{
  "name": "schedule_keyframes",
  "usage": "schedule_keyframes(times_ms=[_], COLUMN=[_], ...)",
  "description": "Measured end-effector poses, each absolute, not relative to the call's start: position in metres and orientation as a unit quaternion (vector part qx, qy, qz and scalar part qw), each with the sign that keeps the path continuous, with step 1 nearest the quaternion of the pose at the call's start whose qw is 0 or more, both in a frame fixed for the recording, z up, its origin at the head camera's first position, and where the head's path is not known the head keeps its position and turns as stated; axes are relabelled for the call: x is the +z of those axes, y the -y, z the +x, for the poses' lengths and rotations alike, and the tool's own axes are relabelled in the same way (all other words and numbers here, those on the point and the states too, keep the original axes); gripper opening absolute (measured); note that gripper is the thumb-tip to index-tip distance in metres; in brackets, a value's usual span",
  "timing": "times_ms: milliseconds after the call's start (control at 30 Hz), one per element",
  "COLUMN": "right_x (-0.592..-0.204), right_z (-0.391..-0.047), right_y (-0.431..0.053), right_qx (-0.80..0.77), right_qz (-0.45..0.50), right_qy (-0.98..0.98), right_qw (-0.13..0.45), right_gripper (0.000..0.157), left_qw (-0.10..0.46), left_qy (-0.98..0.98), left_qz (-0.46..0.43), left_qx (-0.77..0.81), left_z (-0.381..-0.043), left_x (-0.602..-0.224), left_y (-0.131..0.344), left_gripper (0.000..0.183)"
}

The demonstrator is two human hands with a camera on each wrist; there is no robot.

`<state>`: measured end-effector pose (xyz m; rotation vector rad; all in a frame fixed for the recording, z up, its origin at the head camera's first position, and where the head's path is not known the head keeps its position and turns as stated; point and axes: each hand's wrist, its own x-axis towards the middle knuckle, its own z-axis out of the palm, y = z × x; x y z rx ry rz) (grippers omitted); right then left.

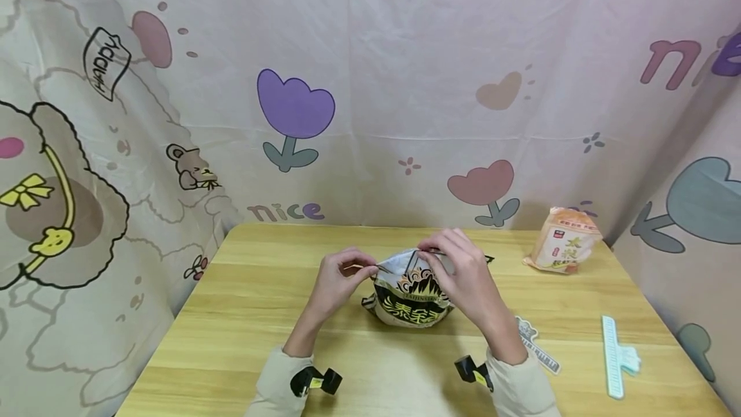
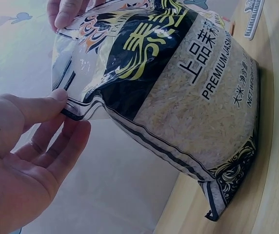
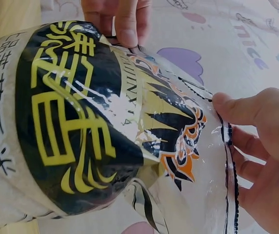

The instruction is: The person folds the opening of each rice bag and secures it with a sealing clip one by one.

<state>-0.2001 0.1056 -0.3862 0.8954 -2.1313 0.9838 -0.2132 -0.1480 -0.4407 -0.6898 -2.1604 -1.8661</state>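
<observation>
A bag of jasmine rice (image 1: 413, 304) stands on the wooden table, its clear top pulled up above a black band with yellow lettering. My left hand (image 1: 341, 282) pinches the bag's upper left corner between thumb and fingers. The left wrist view shows that hand (image 2: 27, 156) with the thumb on the corner and rice grains visible through the bag's side. Over at the right part of the top edge, my right hand (image 1: 466, 282) grips the rim. In the right wrist view, the right thumb lies on the near face of the bag, with the fingers behind its edge.
An orange-and-white packet (image 1: 564, 246) stands at the back right of the table (image 1: 231, 327). A pale blue sealing clip (image 1: 613, 356) lies at the right, and a grey-and-white flat clip-like piece (image 1: 541, 349) lies beside my right forearm. A patterned curtain (image 1: 370, 114) hangs behind.
</observation>
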Motion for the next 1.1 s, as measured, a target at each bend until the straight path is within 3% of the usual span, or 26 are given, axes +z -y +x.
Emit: schedule_keyframes(times_ms=[600, 1100], right_x=[-0.393, -0.383], right_z=[-0.197, -0.191], right_y=[-0.116, -0.153], right_qx=[0.357, 0.337], right_qz=[0.345, 0.317], right_qy=[0.804, 0.817], right_qw=[0.327, 0.345], right_gripper=[0.019, 0.022], left_qw=[0.108, 0.119], left_qy=[0.727, 0.722], left_qz=[-0.239, -0.232], left_qx=[-0.634, -0.641], left_z=[-0.212, -0.214], left_x=[-0.445, -0.445], left_y=[0.146, 0.145], left_gripper=[0.007, 0.007])
